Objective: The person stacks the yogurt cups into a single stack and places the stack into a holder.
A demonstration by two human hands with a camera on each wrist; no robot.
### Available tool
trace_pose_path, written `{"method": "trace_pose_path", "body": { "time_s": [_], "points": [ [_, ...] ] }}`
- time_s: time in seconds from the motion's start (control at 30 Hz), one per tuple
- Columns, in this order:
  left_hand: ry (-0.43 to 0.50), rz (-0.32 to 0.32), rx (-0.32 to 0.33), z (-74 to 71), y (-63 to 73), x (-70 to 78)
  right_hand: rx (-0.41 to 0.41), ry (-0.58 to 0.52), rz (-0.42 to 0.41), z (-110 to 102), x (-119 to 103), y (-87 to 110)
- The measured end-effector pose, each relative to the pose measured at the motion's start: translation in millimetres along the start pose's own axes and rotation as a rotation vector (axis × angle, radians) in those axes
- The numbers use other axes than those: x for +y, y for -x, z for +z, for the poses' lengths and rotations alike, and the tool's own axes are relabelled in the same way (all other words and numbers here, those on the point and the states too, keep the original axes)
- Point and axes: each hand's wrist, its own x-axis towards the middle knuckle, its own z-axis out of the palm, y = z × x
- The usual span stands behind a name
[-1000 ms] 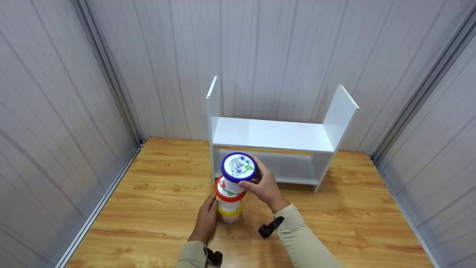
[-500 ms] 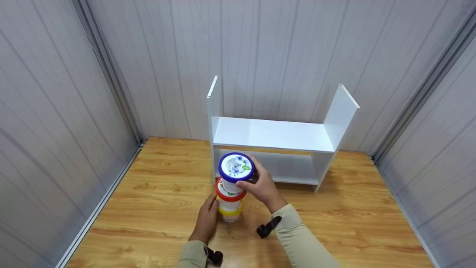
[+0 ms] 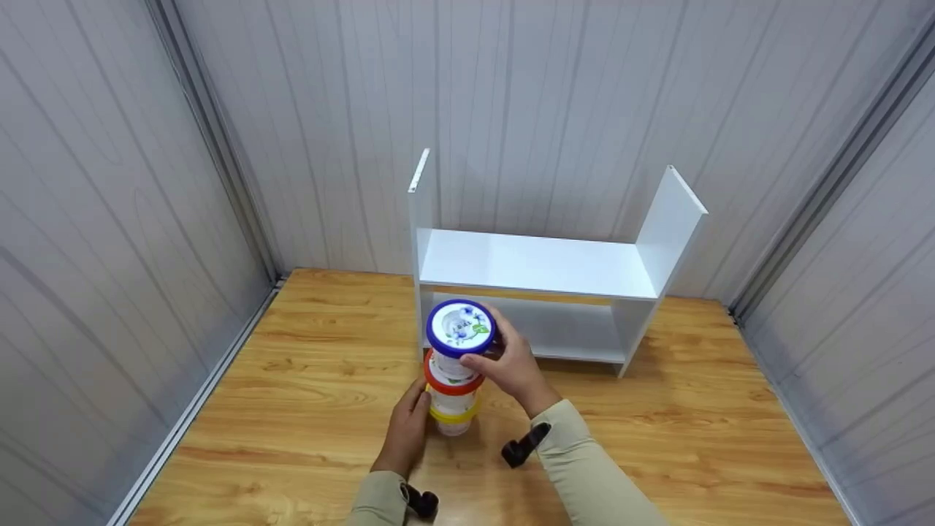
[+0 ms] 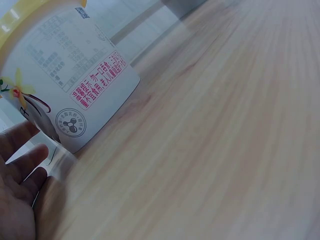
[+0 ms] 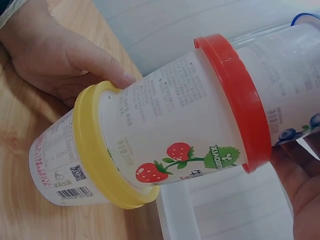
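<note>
Wooden surface bearing white shelf, yellow-lidded tub

The bottom tub stands on the worktop, before the left end of the shelf unit; the middle tub sits on it, with the top tub directly above. The left hand is left of the lower two, the right hand right of the top tub. Behind the shelf unit rises the back wall.
</note>
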Motion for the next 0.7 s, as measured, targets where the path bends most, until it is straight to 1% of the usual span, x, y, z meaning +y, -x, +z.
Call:
{"method": "trace_pose_path", "body": {
  "time_s": [0.23, 0.43, 0.57, 0.6, 0.7],
  "points": [
    [0.012, -0.026, -0.015, 0.0, -0.2, -0.6, 0.003, 0.012, 0.024, 2.0, -0.3, -0.7],
    [0.002, -0.039, -0.009, 0.0, -0.5, 1.3, 0.0, 0.024, 0.036, 2.9, -1.1, -1.7],
    [0.014, -0.039, -0.012, -0.3, -0.2, 0.9, -0.004, 0.022, 0.026, 3.0, 1.4, -3.3],
    [0.018, -0.044, -0.018, -0.8, 0.7, 4.2, -0.006, 0.019, 0.02, 2.9, 2.0, -3.5],
    [0.018, -0.051, -0.025, -1.5, 0.2, 4.4, -0.019, 0.01, 0.013, 1.9, 3.1, -4.2]
  ]
}}
